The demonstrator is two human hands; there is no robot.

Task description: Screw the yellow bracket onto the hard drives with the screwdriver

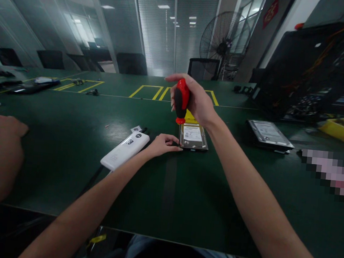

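Screwdriver (182, 100), one; in right hand (199, 101)

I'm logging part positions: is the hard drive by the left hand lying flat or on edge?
Flat: the hard drive lies on the green table, its broad, labelled face up.

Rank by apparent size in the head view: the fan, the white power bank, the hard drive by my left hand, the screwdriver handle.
1. Fan
2. White power bank and hard drive: too close to rank
3. Screwdriver handle
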